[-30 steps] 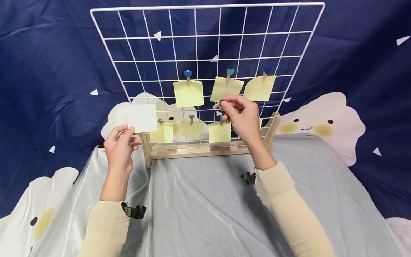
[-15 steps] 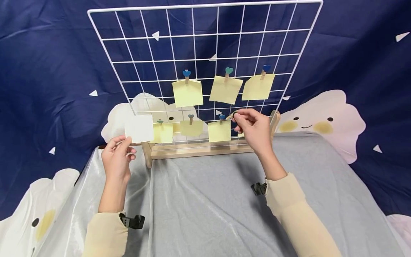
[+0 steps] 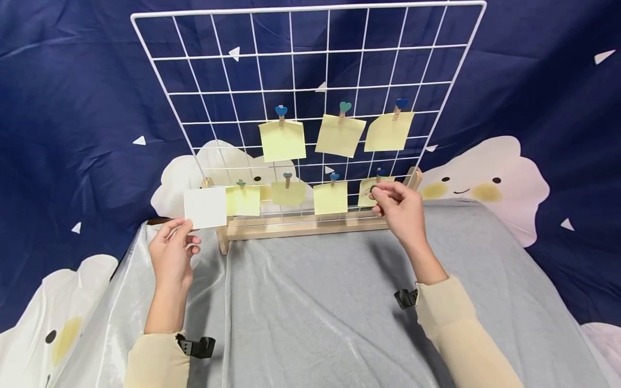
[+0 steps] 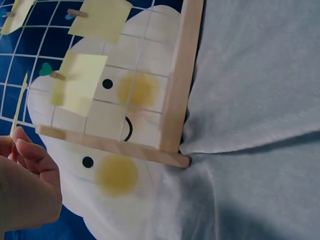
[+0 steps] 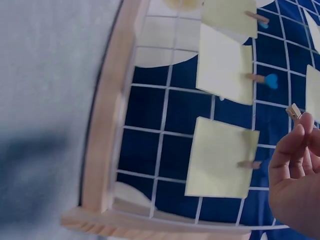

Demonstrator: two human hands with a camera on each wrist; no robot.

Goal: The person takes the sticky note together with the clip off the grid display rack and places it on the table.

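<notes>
My left hand pinches a blank square sticky note by its lower left corner, in front of the left end of a white wire grid. The note looks nearly white in the head view and is edge-on in the left wrist view. Between thumb and fingertips my right hand pinches a small wooden clothespin. That hand overlaps the lower right sticky note in the head view; in the right wrist view a gap shows between them. Heart-topped clothespins fix several yellow notes to the grid in two rows.
The grid stands in a wooden base on a grey cloth-covered table. Behind it hangs a dark blue curtain with cloud faces and white triangles. The upper row of notes leaves bare wire at its left.
My right hand has moved right and down with the clothespin, from the middle of the grid to the lower right note. My left hand has lowered the held note slightly and leftward.
</notes>
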